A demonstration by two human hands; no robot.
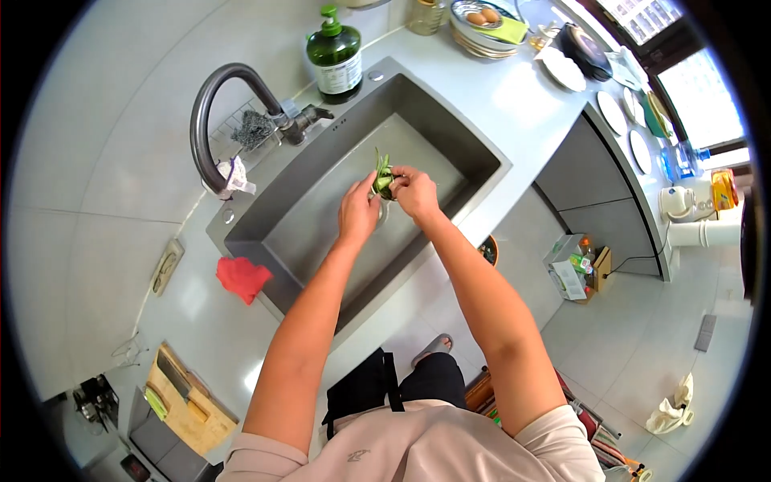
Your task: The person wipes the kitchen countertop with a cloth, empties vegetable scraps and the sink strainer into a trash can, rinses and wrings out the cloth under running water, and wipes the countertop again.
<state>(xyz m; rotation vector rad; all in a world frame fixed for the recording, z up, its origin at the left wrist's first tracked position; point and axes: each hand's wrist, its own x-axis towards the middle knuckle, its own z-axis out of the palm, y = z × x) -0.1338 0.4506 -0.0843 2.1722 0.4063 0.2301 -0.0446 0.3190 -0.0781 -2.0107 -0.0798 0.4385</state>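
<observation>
Leaning over a wide, rectangular grey sink point(321, 233), reaching past a pale wooden cutting board point(189, 418) at far left, a dark, curved metal faucet point(204, 120) and a crumpled red cloth point(242, 279) lying on the counter. Pressing the fingertips of the bare left hand point(359, 210) against the left side of a small bunch of slender green leaves and stems point(383, 183), seemingly clamping it lightly; holding it up inside the sink's outline, above the bottom. Pinching its right side between the thumb and bent fingers of the bare right hand point(416, 195). Probably handling it best by gripping only with the fingertips, steadying with the left, working with the right in small, gentle motions and bruising no leaves. Hiding much of the bunch behind the fingers, and so leaving the exact contact points unclear; only faintly showing a pale, rounded shape just below, too indistinct for naming.
</observation>
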